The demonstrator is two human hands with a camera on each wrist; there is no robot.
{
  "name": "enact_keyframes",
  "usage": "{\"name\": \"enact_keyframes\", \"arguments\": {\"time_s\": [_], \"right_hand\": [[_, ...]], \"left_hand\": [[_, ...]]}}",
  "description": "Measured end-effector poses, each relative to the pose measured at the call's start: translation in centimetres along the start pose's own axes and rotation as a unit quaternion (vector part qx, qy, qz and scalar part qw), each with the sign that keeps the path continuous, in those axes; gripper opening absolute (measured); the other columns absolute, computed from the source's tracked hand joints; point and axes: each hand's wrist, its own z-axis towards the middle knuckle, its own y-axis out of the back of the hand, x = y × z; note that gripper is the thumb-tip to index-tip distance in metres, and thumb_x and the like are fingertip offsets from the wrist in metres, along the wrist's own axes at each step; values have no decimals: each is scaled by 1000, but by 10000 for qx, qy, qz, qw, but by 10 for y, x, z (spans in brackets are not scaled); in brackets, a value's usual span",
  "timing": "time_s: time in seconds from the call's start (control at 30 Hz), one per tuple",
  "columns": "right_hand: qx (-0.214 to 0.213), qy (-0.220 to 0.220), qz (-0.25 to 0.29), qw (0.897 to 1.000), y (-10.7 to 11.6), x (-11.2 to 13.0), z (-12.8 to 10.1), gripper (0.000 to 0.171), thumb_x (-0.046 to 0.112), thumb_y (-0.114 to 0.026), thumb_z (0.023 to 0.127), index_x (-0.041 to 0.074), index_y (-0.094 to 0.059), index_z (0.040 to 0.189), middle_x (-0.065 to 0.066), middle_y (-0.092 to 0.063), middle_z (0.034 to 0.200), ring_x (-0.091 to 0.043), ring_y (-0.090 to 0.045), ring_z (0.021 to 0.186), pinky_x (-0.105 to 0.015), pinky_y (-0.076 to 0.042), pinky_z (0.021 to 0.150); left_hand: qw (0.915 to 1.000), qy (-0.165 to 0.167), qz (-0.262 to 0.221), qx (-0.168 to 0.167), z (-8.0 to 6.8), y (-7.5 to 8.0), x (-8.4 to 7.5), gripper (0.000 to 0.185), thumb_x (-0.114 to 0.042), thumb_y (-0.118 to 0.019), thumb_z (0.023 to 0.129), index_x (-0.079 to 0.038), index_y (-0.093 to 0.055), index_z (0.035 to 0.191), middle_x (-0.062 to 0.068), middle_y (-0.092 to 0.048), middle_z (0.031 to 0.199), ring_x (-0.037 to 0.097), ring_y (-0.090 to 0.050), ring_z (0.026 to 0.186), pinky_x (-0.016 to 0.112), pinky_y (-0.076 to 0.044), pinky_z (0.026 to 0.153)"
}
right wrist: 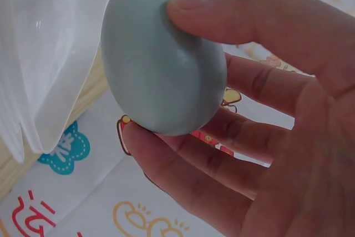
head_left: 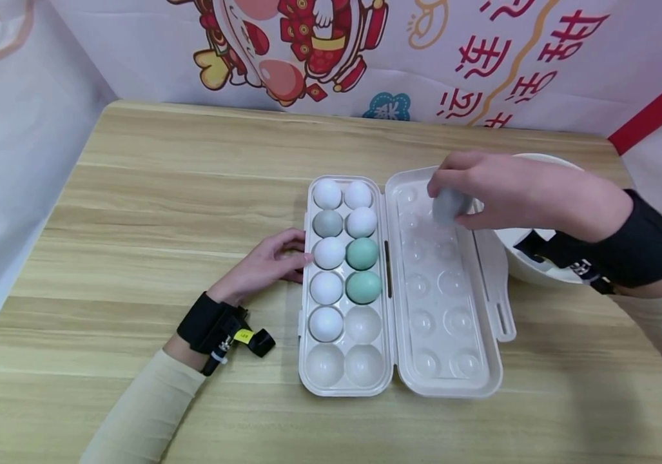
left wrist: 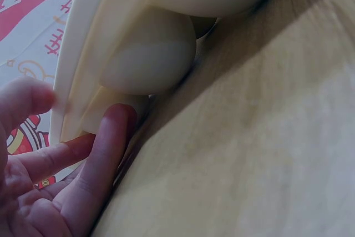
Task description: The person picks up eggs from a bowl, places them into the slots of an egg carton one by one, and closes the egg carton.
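An open white plastic egg carton (head_left: 389, 322) lies on the table, its lid (head_left: 443, 335) folded out to the right. White eggs (head_left: 325, 288), a grey egg (head_left: 327, 223) and two green eggs (head_left: 363, 287) sit in its cups; the cups nearest the front hold nothing. My left hand (head_left: 267, 261) holds the carton's left side, thumb at the rim (left wrist: 58, 101) and fingers against the cups' underside. Above the lid's far end, my right hand (head_left: 505, 190) pinches a grey-blue egg (right wrist: 161, 59) between thumb and fingers, clear of the lid.
A white bowl (head_left: 539, 270) stands right of the lid, partly hidden behind the right hand and wrist. The wooden table (head_left: 191, 187) ends at the back against a printed white cloth (head_left: 139, 51).
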Motion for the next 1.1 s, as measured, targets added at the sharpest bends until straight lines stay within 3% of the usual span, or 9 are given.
{"name": "enact_keyframes", "arguments": {"time_s": [0.37,1.1], "right_hand": [[53,351,109,9993,-10,10,5,46,10,-86,72,10,-65,113,-11,-57,115,-26,-56,97,-44,-56,83],[291,548,145,9980,-23,30,12,47,10,-83,76,11,-63,117,-9,-56,114,-25,-54,97,-41,-57,79]], "left_hand": [[10000,-20,56,-1,1,1,1,32,-5,-55,98,4,-48,128,21,-53,120,27,-62,97,42,-57,81],[10000,-21,59,-43,1,1,1,33,-6,-56,97,5,-48,128,21,-53,120,26,-62,95,42,-57,80]]}}
